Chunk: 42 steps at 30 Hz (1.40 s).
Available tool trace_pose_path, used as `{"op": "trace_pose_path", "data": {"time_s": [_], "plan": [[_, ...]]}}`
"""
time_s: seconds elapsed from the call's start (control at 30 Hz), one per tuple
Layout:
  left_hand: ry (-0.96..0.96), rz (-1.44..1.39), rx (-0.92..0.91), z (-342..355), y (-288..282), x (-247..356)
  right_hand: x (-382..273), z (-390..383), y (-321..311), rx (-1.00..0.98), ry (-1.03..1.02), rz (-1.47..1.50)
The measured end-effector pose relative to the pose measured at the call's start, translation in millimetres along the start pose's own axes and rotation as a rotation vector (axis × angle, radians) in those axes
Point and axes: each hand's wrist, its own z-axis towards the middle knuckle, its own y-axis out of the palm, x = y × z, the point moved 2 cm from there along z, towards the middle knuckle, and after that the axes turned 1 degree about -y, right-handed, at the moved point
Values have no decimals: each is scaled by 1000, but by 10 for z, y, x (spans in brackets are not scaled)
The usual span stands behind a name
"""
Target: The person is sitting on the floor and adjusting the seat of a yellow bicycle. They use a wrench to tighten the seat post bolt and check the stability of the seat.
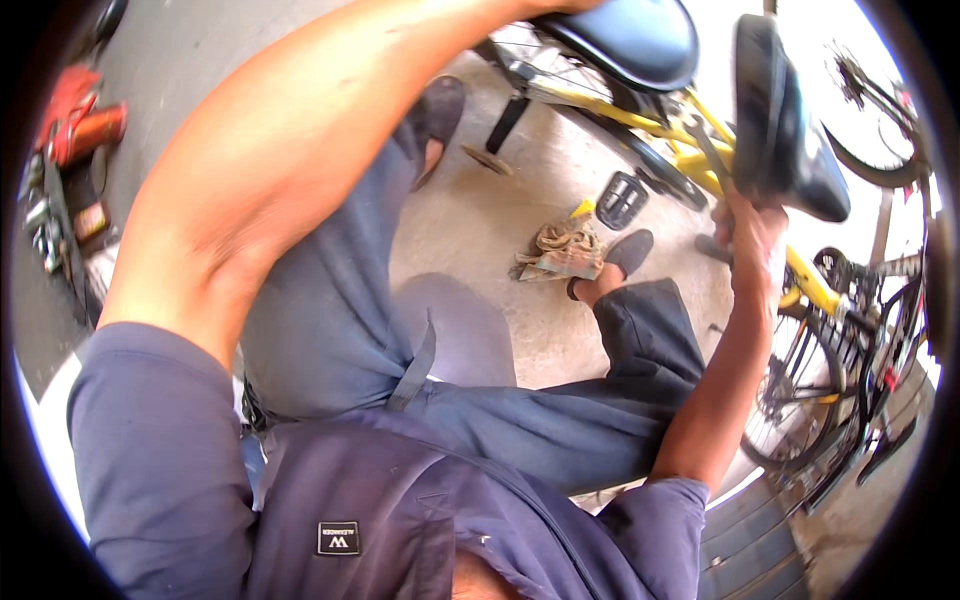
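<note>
A yellow bicycle (805, 280) stands in front of me, with a black saddle (785, 120) and a black padded rear seat (640, 45). Below the saddle, my right hand (752, 240) is closed round a grey metal wrench (712, 155), whose far end reaches to the yellow frame tubes. My left arm stretches across to the upper edge. Only a sliver of my left hand (572, 4) shows there, beside the rear seat, and its fingers are out of sight. A black pedal (622, 200) hangs low on the bicycle.
On the floor between my feet lies a crumpled, stained rag (565, 250). More bicycles (800, 400) crowd the right side, one wheel (870, 110) at the upper right. At the far left are a red-orange object (90, 132) and assorted tools (50, 235).
</note>
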Motion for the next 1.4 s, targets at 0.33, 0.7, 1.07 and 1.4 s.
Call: {"op": "trace_pose_path", "data": {"time_s": [0.33, 0.7, 1.07, 1.4], "plan": [[78, 177, -87, 82, 216, -191, 784, -812, -916, 297, -140, 396], [193, 249, -76, 59, 138, -148, 3071, -1993, 268, 503, 567, 906], [448, 788, -238, 188, 285, -693, 3647, -2411, 2054, 172, 890, 1034], [507, 795, -217, 130, 198, -439, 3667, -2455, 2455, 28, 879, 1020]]}}
